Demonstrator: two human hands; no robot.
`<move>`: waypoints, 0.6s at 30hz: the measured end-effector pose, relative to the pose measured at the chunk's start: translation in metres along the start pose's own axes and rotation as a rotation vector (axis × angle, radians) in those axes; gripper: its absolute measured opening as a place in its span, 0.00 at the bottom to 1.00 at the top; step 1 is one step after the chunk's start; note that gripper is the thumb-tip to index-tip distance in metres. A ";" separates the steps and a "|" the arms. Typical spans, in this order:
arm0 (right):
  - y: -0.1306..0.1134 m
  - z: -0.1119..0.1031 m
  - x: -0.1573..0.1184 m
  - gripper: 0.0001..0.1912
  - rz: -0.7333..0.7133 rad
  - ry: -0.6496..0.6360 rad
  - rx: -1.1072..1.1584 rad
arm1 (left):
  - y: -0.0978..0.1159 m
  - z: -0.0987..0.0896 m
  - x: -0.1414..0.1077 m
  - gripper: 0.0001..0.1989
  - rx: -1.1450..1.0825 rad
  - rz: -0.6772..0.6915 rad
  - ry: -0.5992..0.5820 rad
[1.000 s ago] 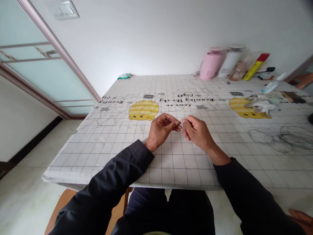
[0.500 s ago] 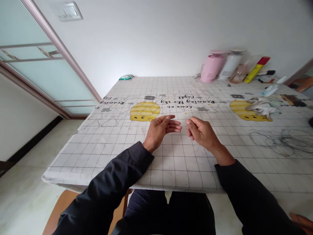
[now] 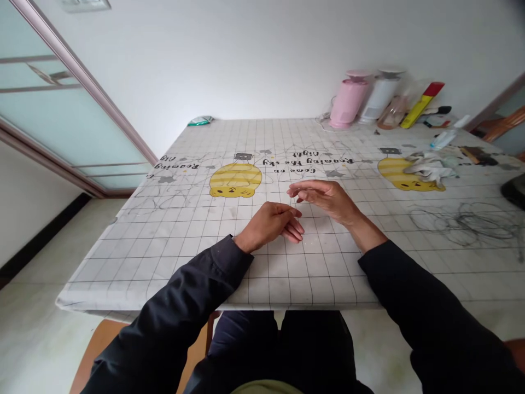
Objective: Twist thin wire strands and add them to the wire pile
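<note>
My left hand (image 3: pixel 274 223) is just above the front middle of the checked tablecloth (image 3: pixel 172 257), palm tilted down, fingers stretched out with nothing visible in them. Slightly higher and to the right, my right hand (image 3: pixel 324 198) has its fingers loosely extended towards the left hand, thumb apart from them. No object shows between the two hands. Tiny pale specks (image 3: pixel 310 242) lie on the cloth just right of the left fingertips; what they are is too small to tell.
A pink cylindrical device (image 3: pixel 348 101), a white one (image 3: pixel 379 97) and a yellow-red box (image 3: pixel 422 105) stand by the wall. To the right are a crumpled cloth (image 3: pixel 430 168) and a tangle of thin wire (image 3: pixel 471 224). A green packet (image 3: pixel 200 121) lies at the far left corner.
My right hand has opened from a closed fist and moved slightly up and left. My left hand has turned palm down and dropped a little. Pale specks now show on the cloth. The view has shifted slightly.
</note>
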State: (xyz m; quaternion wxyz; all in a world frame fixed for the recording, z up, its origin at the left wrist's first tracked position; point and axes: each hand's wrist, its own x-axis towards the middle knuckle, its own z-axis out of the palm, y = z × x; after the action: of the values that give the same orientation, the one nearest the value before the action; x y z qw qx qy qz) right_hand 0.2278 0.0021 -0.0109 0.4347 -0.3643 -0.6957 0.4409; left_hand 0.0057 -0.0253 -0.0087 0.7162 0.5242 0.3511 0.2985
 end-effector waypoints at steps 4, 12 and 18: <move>-0.001 0.003 0.000 0.18 -0.046 0.018 -0.047 | -0.004 -0.001 0.001 0.10 -0.008 -0.007 -0.018; -0.012 -0.010 -0.006 0.17 -0.107 -0.142 -0.176 | -0.009 -0.003 0.005 0.18 -0.127 -0.013 0.043; -0.011 -0.018 -0.007 0.16 -0.125 -0.232 -0.195 | -0.007 -0.005 0.004 0.19 -0.188 -0.003 0.074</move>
State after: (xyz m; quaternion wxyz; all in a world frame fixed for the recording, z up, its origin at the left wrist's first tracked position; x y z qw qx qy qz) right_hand 0.2461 -0.0029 0.0017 0.3405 -0.3076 -0.8020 0.3824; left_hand 0.0041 -0.0213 -0.0177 0.7491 0.4428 0.3487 0.3481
